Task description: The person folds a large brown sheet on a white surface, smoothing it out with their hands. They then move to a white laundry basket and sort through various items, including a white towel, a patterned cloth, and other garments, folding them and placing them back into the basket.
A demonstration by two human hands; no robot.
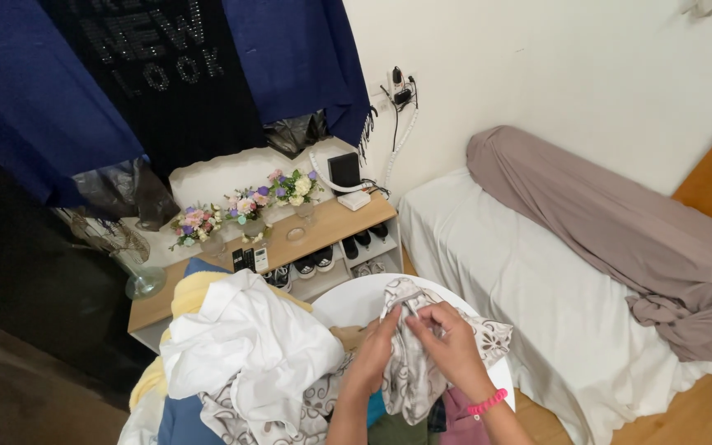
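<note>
Though crumpled, patterned cloth between fingers.

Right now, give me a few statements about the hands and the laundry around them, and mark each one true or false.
1. Both hands grip the patterned grey-and-white cloth. True: left hand and right hand pinch its top edge.
2. The right wrist bears a pink band. True.
3. The white garment lies right of the hands. False: it lies on their left.
4. The bed is bare. False: a taupe cover lies across it.
5. The flowers stand on the floor. False: they stand on the wooden shelf.
</note>
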